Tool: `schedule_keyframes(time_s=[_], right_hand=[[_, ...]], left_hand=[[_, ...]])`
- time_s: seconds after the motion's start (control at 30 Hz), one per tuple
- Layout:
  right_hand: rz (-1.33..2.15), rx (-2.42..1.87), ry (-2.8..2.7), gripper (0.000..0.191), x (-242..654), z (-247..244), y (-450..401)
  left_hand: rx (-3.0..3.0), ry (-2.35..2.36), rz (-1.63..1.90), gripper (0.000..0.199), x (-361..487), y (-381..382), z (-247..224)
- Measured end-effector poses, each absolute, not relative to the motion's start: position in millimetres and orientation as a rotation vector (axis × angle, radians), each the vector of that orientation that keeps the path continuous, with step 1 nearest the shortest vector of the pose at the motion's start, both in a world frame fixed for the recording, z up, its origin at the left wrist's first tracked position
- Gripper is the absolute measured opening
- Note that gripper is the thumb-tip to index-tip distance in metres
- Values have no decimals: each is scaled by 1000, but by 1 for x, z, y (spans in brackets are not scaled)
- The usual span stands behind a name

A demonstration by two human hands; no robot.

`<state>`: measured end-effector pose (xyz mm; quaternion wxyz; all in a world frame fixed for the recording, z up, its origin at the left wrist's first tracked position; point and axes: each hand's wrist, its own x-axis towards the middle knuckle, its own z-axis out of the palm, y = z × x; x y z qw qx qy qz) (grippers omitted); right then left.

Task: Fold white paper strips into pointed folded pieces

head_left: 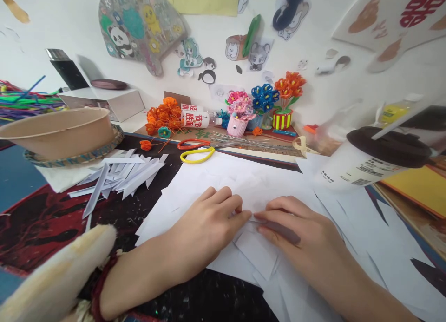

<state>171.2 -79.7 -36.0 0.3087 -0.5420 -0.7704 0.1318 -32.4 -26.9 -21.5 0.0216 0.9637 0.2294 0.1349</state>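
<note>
White paper sheets (278, 178) lie in a loose, overlapping layer at the middle of the table. My left hand (214, 215) rests on them with its fingers curled and the index fingertip at a thin folded edge of paper. My right hand (296, 229) faces it from the right, with thumb and fingers pinching the same small white paper (256, 224). The fingertips of both hands nearly touch. Yellow-and-orange-handled scissors (197, 155) lie just beyond the sheets. To the left is a pile of folded white paper strips (121, 173).
A beige bowl (59, 131) stands at the left on a woven mat. A lidded cup (365, 159) with a straw stands at the right. Craft flowers (239, 106), a bottle (195, 119) and thin wires line the back, near the wall.
</note>
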Motion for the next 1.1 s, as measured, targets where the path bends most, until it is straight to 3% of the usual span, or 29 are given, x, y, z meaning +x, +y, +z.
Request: schedule_keyframes(time_s=[0.57,0.77,1.1], right_hand=[[435,-1491,-1999,12,175,-34,-77],[636,-1636,-1916,6,174,-27,-71],[1098,-1482,-1606,15,169,-17,-63]], left_hand=[[2875,743,472,33,-31,-27,-24],[2517,882,520,21,-31,-25,-23],[2288,938,662,8,-42,-28,-9]])
